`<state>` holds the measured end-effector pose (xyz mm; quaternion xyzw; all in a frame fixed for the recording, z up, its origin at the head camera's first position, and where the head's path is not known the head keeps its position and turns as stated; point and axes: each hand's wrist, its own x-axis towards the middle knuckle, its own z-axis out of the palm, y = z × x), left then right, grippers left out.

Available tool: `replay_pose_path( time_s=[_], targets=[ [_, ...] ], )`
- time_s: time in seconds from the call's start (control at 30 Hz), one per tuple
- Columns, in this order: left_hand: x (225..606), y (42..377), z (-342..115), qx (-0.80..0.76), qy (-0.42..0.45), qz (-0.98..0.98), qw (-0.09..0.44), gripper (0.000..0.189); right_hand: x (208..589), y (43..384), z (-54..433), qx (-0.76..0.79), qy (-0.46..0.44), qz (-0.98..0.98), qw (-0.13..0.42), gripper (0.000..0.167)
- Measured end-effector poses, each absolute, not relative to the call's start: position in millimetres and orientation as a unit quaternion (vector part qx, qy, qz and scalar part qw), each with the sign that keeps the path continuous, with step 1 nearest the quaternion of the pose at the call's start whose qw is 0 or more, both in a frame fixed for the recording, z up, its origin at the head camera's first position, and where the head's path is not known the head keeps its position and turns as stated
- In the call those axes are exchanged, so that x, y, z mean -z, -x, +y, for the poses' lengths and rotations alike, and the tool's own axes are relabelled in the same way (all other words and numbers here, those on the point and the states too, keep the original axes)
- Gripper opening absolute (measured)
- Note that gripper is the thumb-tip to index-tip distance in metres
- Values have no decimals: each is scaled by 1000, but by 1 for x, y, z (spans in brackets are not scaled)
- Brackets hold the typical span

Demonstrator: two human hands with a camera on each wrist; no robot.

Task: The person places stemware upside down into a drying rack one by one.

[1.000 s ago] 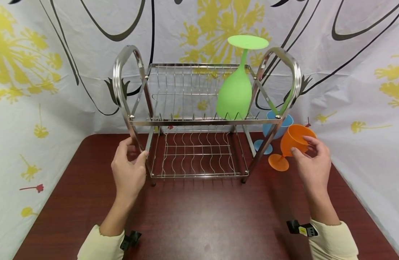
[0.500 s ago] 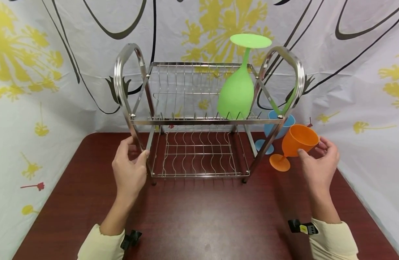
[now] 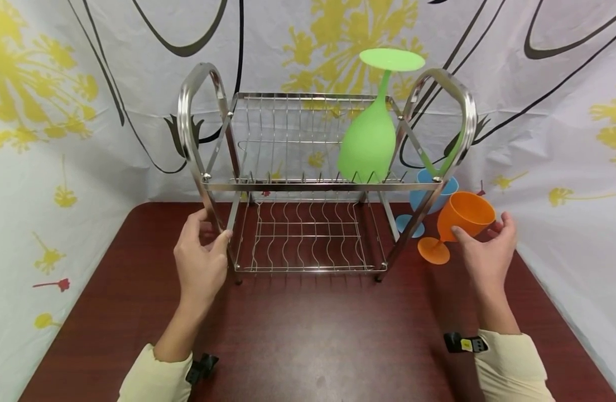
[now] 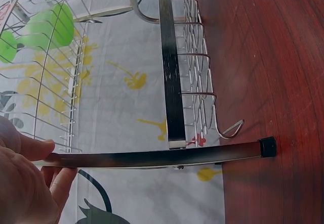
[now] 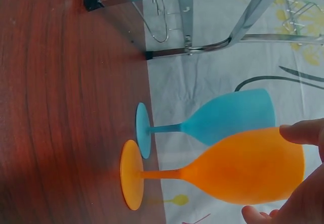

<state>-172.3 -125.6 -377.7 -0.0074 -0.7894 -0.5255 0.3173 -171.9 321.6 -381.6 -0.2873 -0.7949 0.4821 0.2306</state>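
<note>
A two-tier metal dish rack (image 3: 298,188) stands on the dark red table. My left hand (image 3: 201,259) grips its left front upright, thumb in front and fingers behind; the left wrist view shows this hold too. Upside down on the upper tier, at the right, leans a green goblet (image 3: 370,139). Beside the rack an orange goblet (image 3: 463,215) stands upright. Around its bowl is my right hand (image 3: 489,257), thumb overlapping the near side and loosely bent fingers by the right side. In the right wrist view a narrow gap shows between the fingers (image 5: 255,215) and the bowl.
A blue goblet (image 3: 410,226) stands upright behind the orange one, partly hidden by the rack's right upright. The rack's lower tier (image 3: 308,236) has wavy wires. A patterned white cloth (image 3: 554,134) hangs behind the table (image 3: 318,335).
My right hand's fingers have moved from over the orange goblet's mouth to its right side, outside the bowl. The view has shifted slightly. My left hand keeps its grip on the rack.
</note>
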Motion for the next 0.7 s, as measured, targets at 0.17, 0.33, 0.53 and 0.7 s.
replay_pose_path(
  time_s=[0.17,0.33,0.53,0.7],
  targets=[
    [377,173,-126,526,10,-790,314,36,384,178,323,-487,277,-797,227,90],
    [376,172,-126,532,13,-788,309,36,386,184,325,-488,260,-798,240,87],
    [375,173,-126,533,12,-788,308,36,390,189,327,-491,261,-794,247,85],
    [376,173,-127,532,9,-789,308,37,391,191,327,-504,272,-784,239,82]
  ],
)
